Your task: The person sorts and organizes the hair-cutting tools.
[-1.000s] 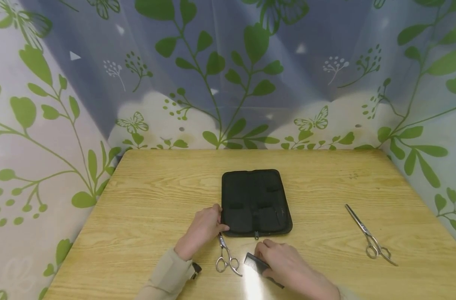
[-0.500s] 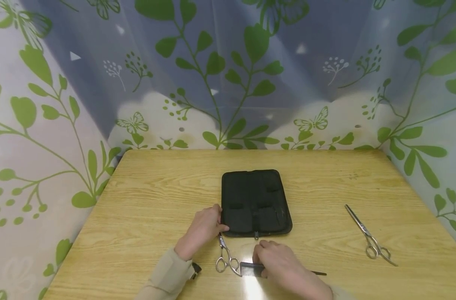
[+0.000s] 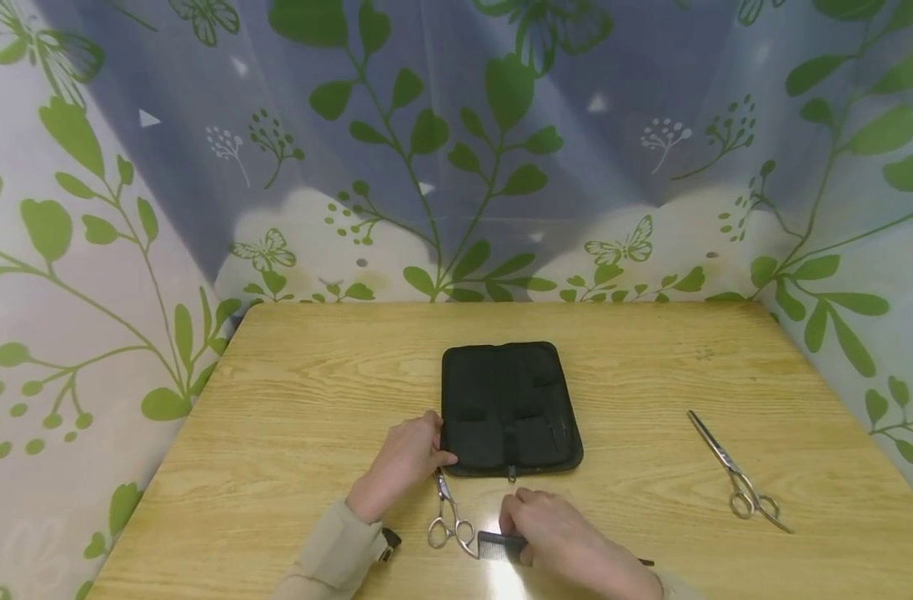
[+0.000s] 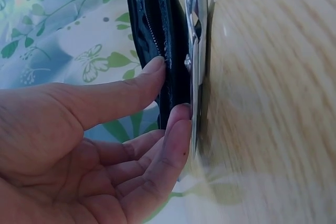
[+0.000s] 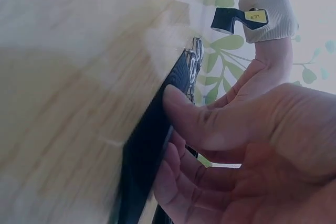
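A black zip case (image 3: 534, 442) lies spread flat on the table. My left hand (image 3: 403, 458) pinches its near left edge, thumb (image 4: 152, 66) on the zip side and fingers below. Just below that hand lies a pair of scissors (image 3: 443, 492), blades partly hidden by the fingers, finger rings toward me. My right hand (image 3: 557, 529) holds a black tail comb (image 3: 494, 546) between thumb and fingers. The comb's toothed end points left, right at the scissors' rings, and its thin tail shows beyond the wrist. In the right wrist view the thumb presses on the comb's flat side (image 5: 147, 135).
Another pair of scissors (image 3: 734, 471) lies on the right of the wooden table (image 3: 291, 400), tips pointing away. Behind the table hangs a leaf-patterned curtain (image 3: 456, 150). A zip pull (image 3: 512, 475) sticks out at the case's near edge.
My right hand has turned the comb from slanting to nearly level, its toothed end now beside the scissors' rings. The left hand has stayed at the case edge.
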`<state>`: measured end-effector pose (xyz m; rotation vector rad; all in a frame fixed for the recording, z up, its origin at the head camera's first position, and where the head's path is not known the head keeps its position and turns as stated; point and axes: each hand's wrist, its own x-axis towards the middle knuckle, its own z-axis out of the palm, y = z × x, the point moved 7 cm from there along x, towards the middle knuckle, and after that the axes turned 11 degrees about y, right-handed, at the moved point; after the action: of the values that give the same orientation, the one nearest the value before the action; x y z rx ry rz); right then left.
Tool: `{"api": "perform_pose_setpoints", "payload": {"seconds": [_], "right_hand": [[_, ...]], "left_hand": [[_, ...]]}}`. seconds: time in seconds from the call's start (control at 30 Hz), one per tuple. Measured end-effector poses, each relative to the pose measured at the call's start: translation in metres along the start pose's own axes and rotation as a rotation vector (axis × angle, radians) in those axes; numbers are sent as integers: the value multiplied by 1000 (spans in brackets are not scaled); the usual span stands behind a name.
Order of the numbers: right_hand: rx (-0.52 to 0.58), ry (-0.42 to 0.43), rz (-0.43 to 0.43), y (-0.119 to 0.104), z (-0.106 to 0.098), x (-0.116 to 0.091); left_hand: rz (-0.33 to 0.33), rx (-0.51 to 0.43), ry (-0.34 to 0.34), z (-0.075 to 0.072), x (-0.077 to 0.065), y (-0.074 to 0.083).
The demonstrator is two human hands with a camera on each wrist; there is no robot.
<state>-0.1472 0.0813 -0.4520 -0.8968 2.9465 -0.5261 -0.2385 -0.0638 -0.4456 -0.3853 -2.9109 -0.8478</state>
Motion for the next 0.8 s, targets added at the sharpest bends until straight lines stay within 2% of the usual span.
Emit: {"api": "perform_pose_setpoints", "payload": {"seconds": [0.17, 0.27, 0.43, 0.53, 0.67, 0.8], "right_hand": [[98, -86, 42, 1, 3, -2], [153, -108, 57, 2, 4, -2], [227, -73, 39, 3, 4, 0], [215, -50, 30, 5, 2, 2], [211, -26, 54, 10, -4, 4], [275, 39, 75, 15, -19, 7]], "left_hand": [[6, -20, -9, -1, 0, -1], [6, -27, -16, 0, 0, -2], [-14, -31, -21, -1, 1, -4], [-19, -30, -20, -3, 1, -4], [8, -23, 0, -9, 1, -1], [43, -25, 54, -17, 2, 4]]}}
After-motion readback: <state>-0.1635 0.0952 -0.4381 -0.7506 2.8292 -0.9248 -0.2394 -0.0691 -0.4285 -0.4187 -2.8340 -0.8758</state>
